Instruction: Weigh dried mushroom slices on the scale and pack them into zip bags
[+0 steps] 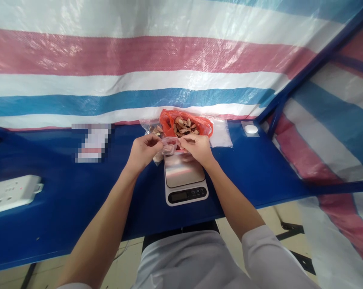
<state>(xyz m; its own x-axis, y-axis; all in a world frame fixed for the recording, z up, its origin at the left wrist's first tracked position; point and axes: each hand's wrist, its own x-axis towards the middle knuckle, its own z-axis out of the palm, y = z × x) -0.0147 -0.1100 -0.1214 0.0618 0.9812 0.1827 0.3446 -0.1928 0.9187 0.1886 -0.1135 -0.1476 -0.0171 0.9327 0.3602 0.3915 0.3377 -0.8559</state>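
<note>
Between my two hands stretches a small clear plastic bag (170,147), pinched at its upper edge. My left hand (145,149) grips its left side between thumb and fingers, and my right hand (196,147) grips the right side. Below the bag lies a kitchen scale (185,171) with a shiny plate and a dark display panel; its far end is partly covered by the bag and my hands. Just beyond stands an open red plastic bag (206,127) holding dried brown slices (185,125). What the small bag contains is hard to make out.
Flat clear bags (222,133) lie right of the red bag. Farther right is a white round object (250,129) on clear plastic. A pixelated paper (94,142) and a white power strip (14,192) are on the left of the blue table (79,196). Striped sheeting (139,56) hangs behind.
</note>
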